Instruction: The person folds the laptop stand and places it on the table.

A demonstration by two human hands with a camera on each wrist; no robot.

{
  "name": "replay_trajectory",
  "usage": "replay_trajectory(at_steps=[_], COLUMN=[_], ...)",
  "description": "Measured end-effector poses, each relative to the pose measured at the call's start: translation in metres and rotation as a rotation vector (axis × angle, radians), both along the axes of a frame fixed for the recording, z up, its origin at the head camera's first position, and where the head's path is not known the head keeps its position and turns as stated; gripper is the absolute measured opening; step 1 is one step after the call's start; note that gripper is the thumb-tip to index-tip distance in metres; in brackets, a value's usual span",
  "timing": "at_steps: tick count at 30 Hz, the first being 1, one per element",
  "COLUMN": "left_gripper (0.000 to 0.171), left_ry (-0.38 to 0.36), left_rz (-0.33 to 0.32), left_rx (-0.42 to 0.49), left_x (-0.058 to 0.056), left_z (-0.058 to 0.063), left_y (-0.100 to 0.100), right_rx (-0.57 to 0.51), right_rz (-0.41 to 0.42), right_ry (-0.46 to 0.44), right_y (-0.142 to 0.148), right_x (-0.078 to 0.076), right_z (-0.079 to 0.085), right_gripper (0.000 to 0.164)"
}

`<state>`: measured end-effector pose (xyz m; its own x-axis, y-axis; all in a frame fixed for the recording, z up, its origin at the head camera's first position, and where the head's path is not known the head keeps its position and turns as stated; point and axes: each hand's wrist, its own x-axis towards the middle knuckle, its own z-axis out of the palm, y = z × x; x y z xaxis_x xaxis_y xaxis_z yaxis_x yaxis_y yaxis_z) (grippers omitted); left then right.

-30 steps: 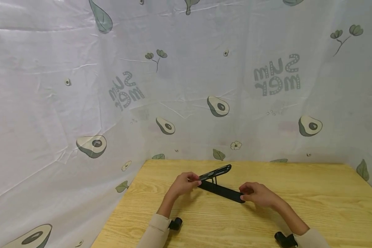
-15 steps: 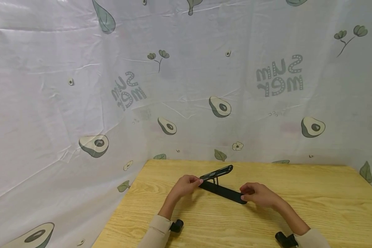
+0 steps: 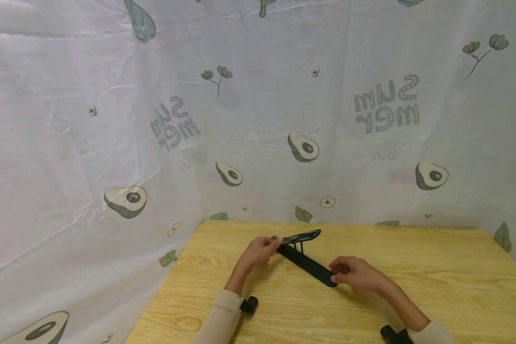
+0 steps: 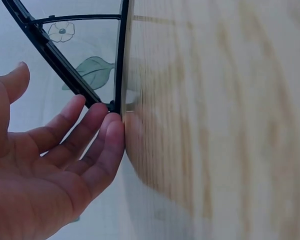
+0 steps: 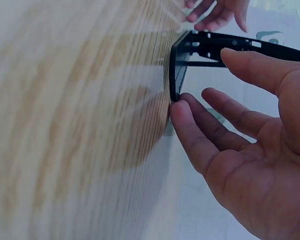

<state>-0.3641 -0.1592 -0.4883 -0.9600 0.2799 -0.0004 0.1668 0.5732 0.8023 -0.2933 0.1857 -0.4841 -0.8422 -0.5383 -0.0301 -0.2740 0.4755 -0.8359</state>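
Note:
A black folding stand (image 3: pixel 307 264) rests on the table, its upper panel (image 3: pixel 302 237) tilted up on thin struts. My left hand (image 3: pixel 258 251) is at the far left end, by the hinge. In the left wrist view, that hand's fingertips (image 4: pixel 110 119) touch the hinge corner, while the thumb stays apart from it. My right hand (image 3: pixel 361 274) is at the near right end of the base. Seen from the right wrist, extended fingers (image 5: pixel 182 112) touch the base's end, and the thumb (image 5: pixel 255 70) lies in front of the panel (image 5: pixel 280 51) without a visible pinch.
The wood-grain table (image 3: pixel 413 291) extends to both sides of the stand. A pale curtain (image 3: pixel 258 110) printed with avocados and leaves hangs behind the table and along its left. Black wrist cameras (image 3: pixel 249 305) sit at both beige cuffs.
The stand has turned on the table: its left end has gone away from me, its right end slightly nearer. Both hands have moved along with it, the left one farther forward.

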Motion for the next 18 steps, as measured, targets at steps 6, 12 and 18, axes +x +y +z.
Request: replay_trajectory(at_steps=[6,12,18], left_gripper=[0.056,0.051,0.047], left_ry=[-0.011,-0.002,-0.003], left_rz=[-0.005,-0.001,-0.002], left_rx=[0.004,-0.006,0.03], left_x=[-0.006,-0.007,-0.008], left_z=[0.0,-0.001,0.001], left_y=[0.003,0.004,0.004], right_rx=[-0.026,-0.041,-0.054], right_rz=[0.035,0.076,0.118], right_ry=[-0.02,-0.033,-0.025], right_y=[-0.007,-0.017,-0.022], right_x=[0.007,0.014,0.017], right_z=[0.0,-0.001,-0.001], right_gripper=[0.044,0.042,0.04])
